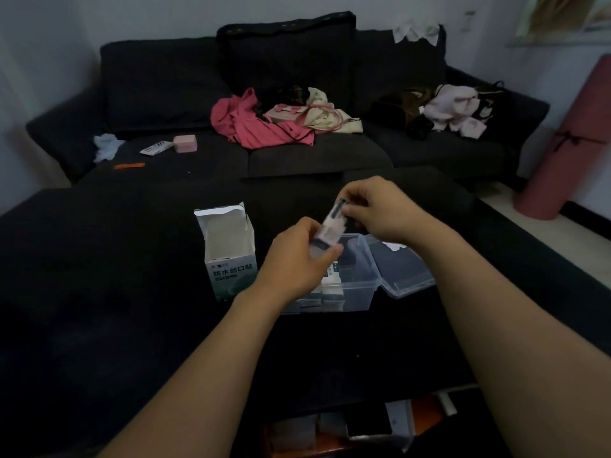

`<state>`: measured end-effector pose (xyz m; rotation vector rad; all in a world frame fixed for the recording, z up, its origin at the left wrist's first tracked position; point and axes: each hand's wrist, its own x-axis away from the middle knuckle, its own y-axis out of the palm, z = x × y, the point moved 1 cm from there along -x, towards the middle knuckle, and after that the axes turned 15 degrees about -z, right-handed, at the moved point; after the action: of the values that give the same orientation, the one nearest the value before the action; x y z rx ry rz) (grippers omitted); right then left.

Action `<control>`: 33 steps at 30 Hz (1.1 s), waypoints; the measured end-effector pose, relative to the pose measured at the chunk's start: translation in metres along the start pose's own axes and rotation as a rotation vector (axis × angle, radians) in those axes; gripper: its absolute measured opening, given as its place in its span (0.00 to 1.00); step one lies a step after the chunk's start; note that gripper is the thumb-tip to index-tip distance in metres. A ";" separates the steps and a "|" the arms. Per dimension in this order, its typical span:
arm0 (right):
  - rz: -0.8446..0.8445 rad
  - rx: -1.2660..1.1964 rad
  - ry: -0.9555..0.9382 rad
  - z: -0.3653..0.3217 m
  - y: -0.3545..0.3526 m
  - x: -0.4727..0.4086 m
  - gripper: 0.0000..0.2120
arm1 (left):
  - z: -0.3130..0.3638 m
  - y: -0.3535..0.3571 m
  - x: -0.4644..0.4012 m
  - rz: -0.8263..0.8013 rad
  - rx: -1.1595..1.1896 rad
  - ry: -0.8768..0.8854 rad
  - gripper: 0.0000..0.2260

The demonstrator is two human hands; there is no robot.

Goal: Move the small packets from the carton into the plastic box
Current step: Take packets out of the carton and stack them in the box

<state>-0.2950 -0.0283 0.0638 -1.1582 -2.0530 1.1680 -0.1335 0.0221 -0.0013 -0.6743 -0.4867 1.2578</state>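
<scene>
Two bare forearms reach in from the near edge over a dark worktop [99, 292], converging on the clear plastic box [358, 285]. Under the worktop's near edge, blurred boxes and something orange; cannot tell what.

Left hand [297, 259]: raised just above the plastic box's left end, fingers curled, thumb and fingertips pinching the lower end of a small stack of packets [332, 226]. Right hand [377, 209]: above the box's far side, back of hand toward the camera, fingers curled round the stack's upper end. The stack is tilted, held between both hands, clear of the box.

Plastic box: lid hinged open and lying flat to its right. More packets [330, 285] stand on edge inside, at the left end; print on them too small to read.

Carton [228, 256]: upright just left of the plastic box, top flaps open, inside shadowed. Front face reads 防水创口贴; small logo above it, illegible.

Beyond the plastic box: dark sofa [165, 87] holding pink cloth [251, 123], pale garments [456, 110], a pink case [185, 143], a tube [155, 148]. Far right of the box, a pink roll [568, 143] leans on the wall.
</scene>
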 end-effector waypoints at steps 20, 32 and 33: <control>-0.326 0.364 0.322 0.016 0.044 -0.018 0.13 | -0.013 0.007 0.002 -0.343 -0.544 -0.044 0.29; -0.297 0.511 0.343 0.019 0.056 -0.025 0.14 | -0.015 0.007 0.000 -0.382 -0.520 -0.032 0.27; -0.290 0.543 0.341 0.019 0.057 -0.026 0.14 | -0.015 0.007 0.000 -0.391 -0.525 -0.032 0.26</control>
<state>-0.2715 -0.0434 0.0043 -0.7076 -1.4580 1.1830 -0.1279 0.0205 -0.0168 -0.9432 -0.9436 0.7710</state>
